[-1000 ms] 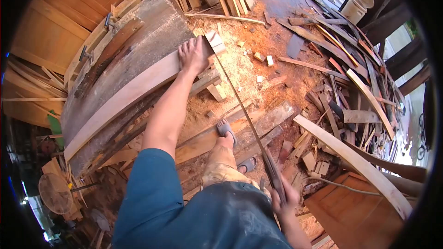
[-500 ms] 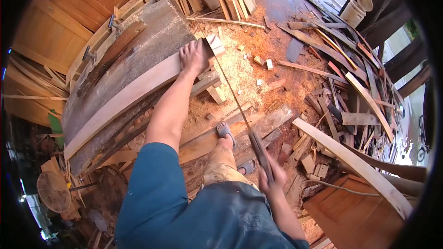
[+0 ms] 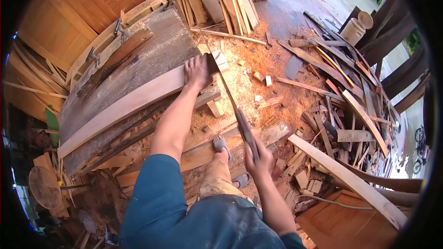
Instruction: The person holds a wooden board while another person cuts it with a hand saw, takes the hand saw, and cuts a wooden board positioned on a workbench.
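Note:
A long, curved, pale board (image 3: 134,97) lies along the near edge of a worn workbench (image 3: 159,34). My left hand (image 3: 197,71) grips the board close to its far right end. Just right of those fingers, the blade of a handsaw (image 3: 229,93) crosses the board, and a short end piece (image 3: 221,60) shows beyond the blade. My right hand (image 3: 259,160) is wrapped round the saw's long dark handle, in front of my body. The exact depth of the cut cannot be made out.
Sawdust and small offcuts (image 3: 268,81) cover the floor. A scrap wood pile (image 3: 341,60) lies at the right, a white bucket (image 3: 353,31) behind it. Another curved board (image 3: 350,180) slants at lower right. Timbers (image 3: 194,157) lie by my sandalled feet.
My right hand has moved forward and to the left with the saw, pushing the blade further across the board. My left hand stays on the board. The whole view has shifted slightly.

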### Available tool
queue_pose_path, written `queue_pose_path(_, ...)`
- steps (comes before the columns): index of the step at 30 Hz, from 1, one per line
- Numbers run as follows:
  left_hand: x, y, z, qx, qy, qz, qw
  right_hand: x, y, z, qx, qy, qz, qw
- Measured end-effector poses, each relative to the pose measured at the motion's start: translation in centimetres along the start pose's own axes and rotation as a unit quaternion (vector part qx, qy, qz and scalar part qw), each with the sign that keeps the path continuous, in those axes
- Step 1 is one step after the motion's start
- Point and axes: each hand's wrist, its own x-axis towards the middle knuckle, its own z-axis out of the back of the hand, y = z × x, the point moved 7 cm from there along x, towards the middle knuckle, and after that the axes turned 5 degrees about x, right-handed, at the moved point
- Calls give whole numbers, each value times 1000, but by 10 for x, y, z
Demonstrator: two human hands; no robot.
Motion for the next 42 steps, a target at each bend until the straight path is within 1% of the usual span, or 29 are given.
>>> queue_pose_path(1,-1,2,-7,5,-7,-5,1000,-46,-2,29,-30,11,35,999)
queue_pose_path(2,2,5,-18,23,-33,-12,999,-87,5,58,-32,20,15,999)
queue_pose_path(3,0,5,-21,22,-26,-11,999,-128,12,87,-35,28,-5,999)
queue_pose_path(5,0,1,-10,22,-19,-7,1000,-176,12,126,-39,42,38,998)
queue_pose_path(6,-3,-2,-2,-7,-9,-4,1000,-171,-41,111,-16,55,-68,996)
queue_pose_path(9,-2,-1,-7,28,-3,16,999,-20,-18,29,-35,11,102,994)
queue_pose_path(10,-1,1,-8,5,-10,4,1000,34,11,-6,-2,42,41,998)
queue_pose_path(11,-1,6,-15,14,-9,8,1000,75,27,-28,19,27,24,999)
queue_pose_path(14,2,6,-16,16,-21,15,1000,74,20,-34,2,5,43,999)
queue_pose_path(15,-1,1,-10,8,-15,12,1000,44,11,-19,-4,20,18,1000)
queue_pose_path(16,-1,-1,-4,2,-10,9,1000,7,15,5,11,1,49,999)
queue_pose_path(17,-1,0,-3,-5,-3,6,1000,-39,4,30,-32,26,36,999)
queue_pose_path(18,5,8,-24,31,-37,-6,999,-77,16,59,-10,36,6,999)
queue_pose_path(19,2,8,-26,24,-30,-4,999,-125,6,89,-36,75,-74,994)
queue_pose_path(20,0,6,-20,17,-26,-1,1000,-143,22,114,-67,67,-32,995)
queue_pose_path(21,0,3,-12,12,-25,1,1000,-138,49,125,-96,56,12,994)
queue_pose_path(22,-1,0,-9,7,-20,-3,1000,-123,53,119,-68,52,21,996)
queue_pose_path(23,1,-1,-8,3,-25,-4,1000,-75,64,101,-41,52,34,997)
queue_pose_path(25,-2,1,-8,-1,-31,-7,1000,4,44,40,-48,42,19,998)
queue_pose_path(26,0,2,-11,14,-17,-10,1000,41,26,7,-9,39,-20,999)
queue_pose_path(28,2,5,-12,3,-44,-5,999,101,51,-25,8,31,-33,999)
queue_pose_path(30,-4,1,-8,-5,-49,6,999,94,52,-20,2,33,-50,998)
queue_pose_path(32,5,6,-24,22,-45,-9,999,39,39,6,8,26,-37,999)
queue_pose_path(33,8,11,-33,35,-39,-13,999,-2,32,30,-20,12,3,1000)
queue_pose_path(37,-1,0,-10,7,7,-5,1000,-110,52,120,-58,46,18,997)
queue_pose_path(38,-2,-2,-8,-9,-7,0,1000,-96,57,116,-46,50,-17,998)
queue_pose_path(40,5,12,-33,10,-12,-17,1000,-39,33,64,-78,65,17,995)
queue_pose_path(41,10,14,-41,20,-18,-25,999,-4,20,33,-33,40,19,998)
queue_pose_path(42,1,4,-17,-3,-9,-2,1000,29,2,6,29,13,13,999)
